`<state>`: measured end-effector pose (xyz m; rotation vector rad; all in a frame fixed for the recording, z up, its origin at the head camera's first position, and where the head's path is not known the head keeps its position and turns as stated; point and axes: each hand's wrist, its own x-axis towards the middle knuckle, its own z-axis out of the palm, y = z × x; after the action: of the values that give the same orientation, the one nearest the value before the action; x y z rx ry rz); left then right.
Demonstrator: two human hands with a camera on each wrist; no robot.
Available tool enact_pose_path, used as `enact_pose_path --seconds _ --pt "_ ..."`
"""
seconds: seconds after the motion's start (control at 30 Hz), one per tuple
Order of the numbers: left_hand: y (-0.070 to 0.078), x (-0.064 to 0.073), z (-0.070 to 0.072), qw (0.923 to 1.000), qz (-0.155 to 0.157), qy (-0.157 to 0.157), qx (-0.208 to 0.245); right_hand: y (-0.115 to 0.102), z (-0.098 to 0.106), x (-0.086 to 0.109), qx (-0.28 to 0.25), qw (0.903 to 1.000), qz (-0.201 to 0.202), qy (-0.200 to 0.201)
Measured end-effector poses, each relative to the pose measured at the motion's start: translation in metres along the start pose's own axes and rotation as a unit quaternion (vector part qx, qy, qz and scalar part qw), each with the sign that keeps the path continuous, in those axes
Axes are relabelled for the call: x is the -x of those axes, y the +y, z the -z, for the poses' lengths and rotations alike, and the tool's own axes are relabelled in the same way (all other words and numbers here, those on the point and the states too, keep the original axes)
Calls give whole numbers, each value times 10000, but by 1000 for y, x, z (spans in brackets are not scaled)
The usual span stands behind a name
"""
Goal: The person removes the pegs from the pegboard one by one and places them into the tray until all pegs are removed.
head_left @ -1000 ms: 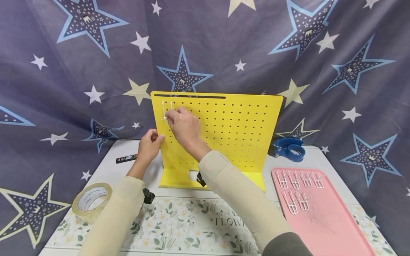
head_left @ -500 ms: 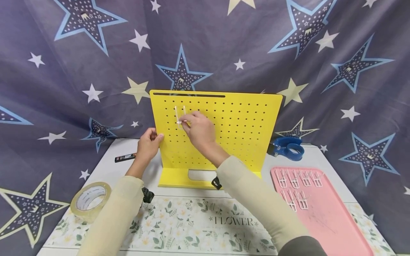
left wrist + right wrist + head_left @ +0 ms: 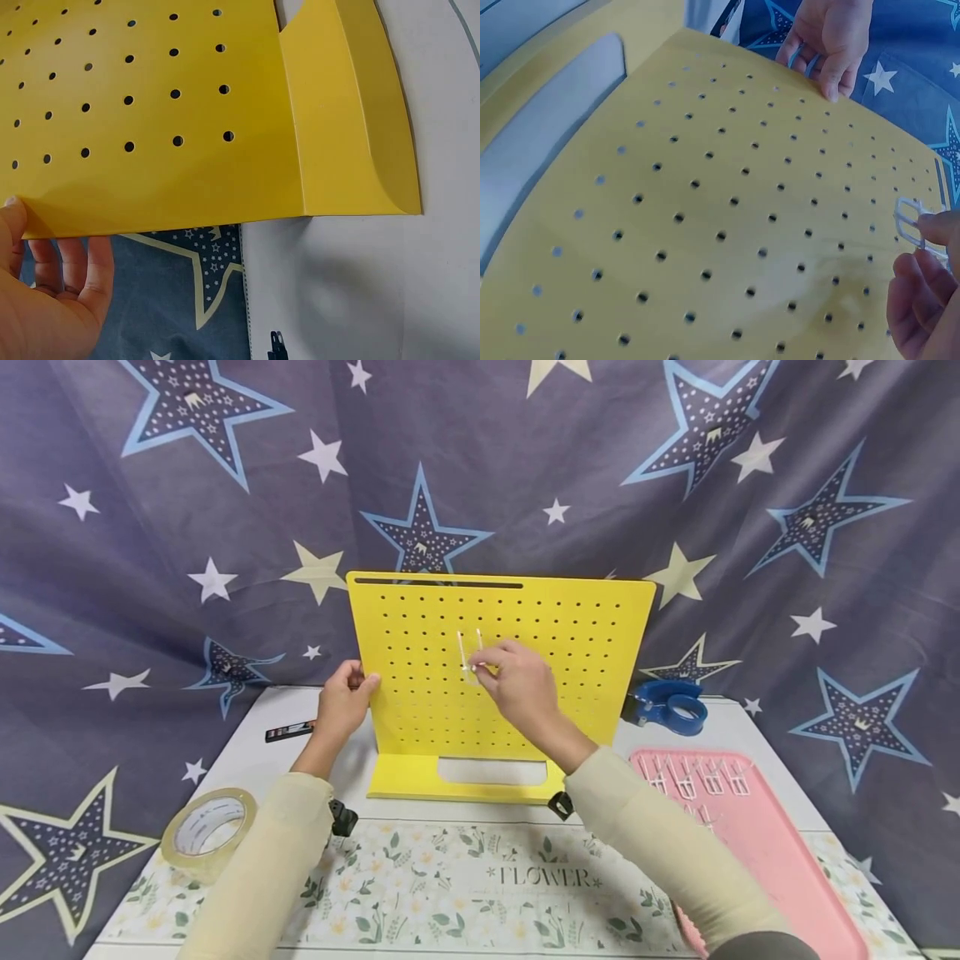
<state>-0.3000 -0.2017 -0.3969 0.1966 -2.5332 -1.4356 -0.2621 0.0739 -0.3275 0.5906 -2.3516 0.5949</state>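
A yellow pegboard [image 3: 408, 710] with rows of small holes stands upright on its base. My left hand [image 3: 342, 702] grips its left edge, thumb [image 3: 13, 217] on the front face and the other fingers behind. My right hand [image 3: 527, 687] pinches a white wire pegboard hook [image 3: 462, 650] between thumb and fingers, in front of the board's middle. The hook's two prongs point up; its looped end [image 3: 901, 217] shows beside the thumb in the right wrist view. From these views I cannot tell whether the hook touches the board.
At the right lies a pink tray [image 3: 795, 877] with several white hooks [image 3: 712, 777], partly covered by my right sleeve. A blue tape dispenser [image 3: 667, 706] stands behind it. A clear tape roll [image 3: 210, 835] and a small black packet [image 3: 290, 731] are at the left.
My right hand has moved right and slightly down across the board, carrying the hook from the upper left corner toward the middle. The left hand keeps its hold on the edge.
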Motion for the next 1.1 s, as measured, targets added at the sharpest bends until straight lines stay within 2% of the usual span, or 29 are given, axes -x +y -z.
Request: enact_pose_path --seconds 0.47,0.8,1.0,1.1 --pt "-2 -1 -2 10000 -65 -15 -5 41 38 27 64 9992 -372 -114" --pt "-2 -2 -2 10000 -81 -5 -19 81 70 51 -53 9954 -908 -300" --pt "-3 -3 -2 10000 -27 7 34 110 92 72 171 9962 -783 -345" --pt "-3 -3 -2 10000 13 -3 48 124 104 86 227 9951 -826 -500"
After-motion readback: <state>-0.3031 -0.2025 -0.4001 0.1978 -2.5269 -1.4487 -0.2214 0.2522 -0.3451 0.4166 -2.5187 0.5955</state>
